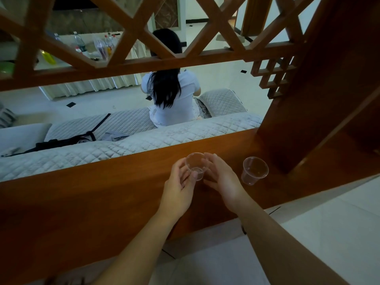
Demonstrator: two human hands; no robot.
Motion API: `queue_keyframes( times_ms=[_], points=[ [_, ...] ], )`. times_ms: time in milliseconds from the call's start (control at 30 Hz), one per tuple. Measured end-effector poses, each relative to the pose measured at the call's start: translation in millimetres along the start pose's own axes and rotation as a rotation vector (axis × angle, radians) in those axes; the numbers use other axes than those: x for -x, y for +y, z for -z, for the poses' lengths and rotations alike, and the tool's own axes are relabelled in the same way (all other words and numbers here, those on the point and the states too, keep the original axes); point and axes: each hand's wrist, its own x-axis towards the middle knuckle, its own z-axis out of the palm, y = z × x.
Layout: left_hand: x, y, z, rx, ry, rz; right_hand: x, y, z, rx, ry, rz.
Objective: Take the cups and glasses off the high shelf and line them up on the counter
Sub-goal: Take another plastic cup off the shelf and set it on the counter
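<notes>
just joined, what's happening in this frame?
A person is setting a clear plastic cup on a wooden counter. The left hand has its fingers on the cup's side; the right hand is open beside it, at most brushing it. A second cup already stands upright on the counter to the right, apart from the first. Beyond the counter, someone sits on a sofa, facing away.

Single view, head-mounted, wide-angle. It looks forward and steeply down onto the wooden counter, which crosses the frame from lower left to upper right. Both forearms enter from the bottom edge, at close range. Beyond the counter's far edge, through the lattice screen, the room behind shows at distance.
</notes>
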Motion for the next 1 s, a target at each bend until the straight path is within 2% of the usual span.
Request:
queue_keyframes(
  times_ms=[700,1000],
  points=[
    [6,0,3,-0.020,-0.030,0.054,14,-9,-7,-0.043,0.002,-0.055],
    [3,21,15,0.012,0.195,0.058,35,-17,-2,-0.081,0.045,-0.004]
  ],
)
